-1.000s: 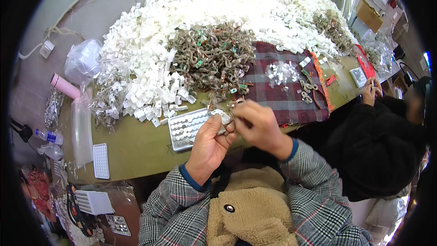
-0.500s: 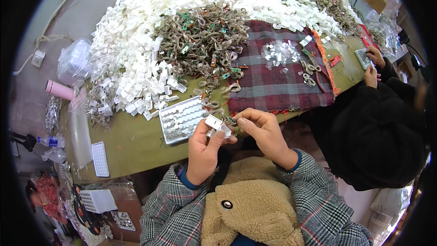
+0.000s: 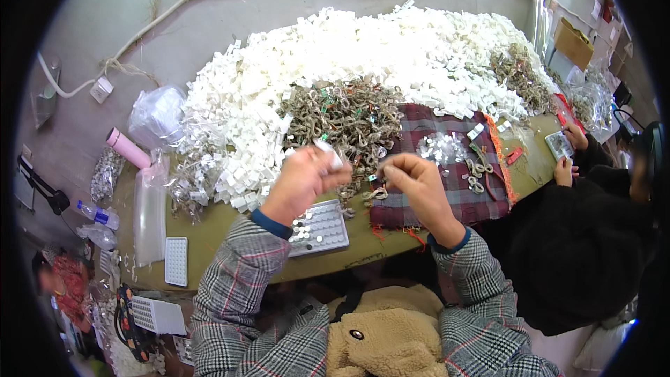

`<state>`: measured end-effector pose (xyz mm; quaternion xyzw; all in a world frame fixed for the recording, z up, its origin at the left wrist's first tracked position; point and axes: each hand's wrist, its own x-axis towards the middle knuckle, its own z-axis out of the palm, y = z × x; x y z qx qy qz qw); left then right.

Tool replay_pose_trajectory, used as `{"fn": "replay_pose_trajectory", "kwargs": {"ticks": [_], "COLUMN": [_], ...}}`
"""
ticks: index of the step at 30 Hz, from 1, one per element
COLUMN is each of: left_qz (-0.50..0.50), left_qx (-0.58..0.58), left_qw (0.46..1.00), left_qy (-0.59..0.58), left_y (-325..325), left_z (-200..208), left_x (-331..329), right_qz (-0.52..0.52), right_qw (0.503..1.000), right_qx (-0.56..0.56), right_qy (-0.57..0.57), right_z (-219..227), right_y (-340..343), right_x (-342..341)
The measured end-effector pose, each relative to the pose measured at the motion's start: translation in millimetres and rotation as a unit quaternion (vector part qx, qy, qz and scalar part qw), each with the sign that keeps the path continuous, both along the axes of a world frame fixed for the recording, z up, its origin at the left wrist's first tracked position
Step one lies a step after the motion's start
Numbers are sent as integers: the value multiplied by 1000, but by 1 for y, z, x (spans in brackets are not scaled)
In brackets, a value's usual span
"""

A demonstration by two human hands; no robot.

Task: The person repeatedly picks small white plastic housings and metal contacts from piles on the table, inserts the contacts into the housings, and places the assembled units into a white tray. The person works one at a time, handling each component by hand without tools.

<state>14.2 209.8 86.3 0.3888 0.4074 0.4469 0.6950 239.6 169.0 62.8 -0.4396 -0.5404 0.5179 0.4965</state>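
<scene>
My left hand (image 3: 303, 180) is raised above the near edge of the piles, closed around a small white plastic casing (image 3: 329, 156), slightly blurred. To its right, my right hand (image 3: 417, 185) is over the plaid cloth (image 3: 447, 199), thumb and fingertips pinched together. Whatever may sit in that pinch is too small to make out. Behind both hands lies a heap of coiled wires (image 3: 349, 108) with green and brown pieces. Partly beneath my left forearm is a white tray (image 3: 333, 227) holding small round discs.
A large heap of white casings (image 3: 419, 49) covers the back of the table. Clear plastic pieces (image 3: 443, 148) and pliers (image 3: 492, 185) lie on the cloth. At left stand a pink cylinder (image 3: 128, 148) and a white tray (image 3: 176, 262). A co-worker (image 3: 572, 251) sits at right.
Both hands have moved forward over the table and farther apart, my left hand still with white casing. The view has tilted up, showing more wall.
</scene>
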Motion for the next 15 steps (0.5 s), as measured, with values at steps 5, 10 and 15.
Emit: {"fn": "replay_pose_trajectory", "kwargs": {"ticks": [5, 10, 15], "left_qz": [6, 55, 40], "left_qx": [22, 2, 62], "left_qw": [999, 996, 996], "left_qy": [39, 77, 59], "left_y": [43, 60, 57], "left_z": [11, 2, -1], "left_x": [-16, -17, -22], "right_qz": [45, 57, 44], "right_qw": [999, 998, 995], "right_qx": [15, 0, -33], "right_qy": [17, 7, 80], "right_z": [-22, -19, -14], "right_y": [-9, 2, 17], "right_x": [-2, 1, -3]}}
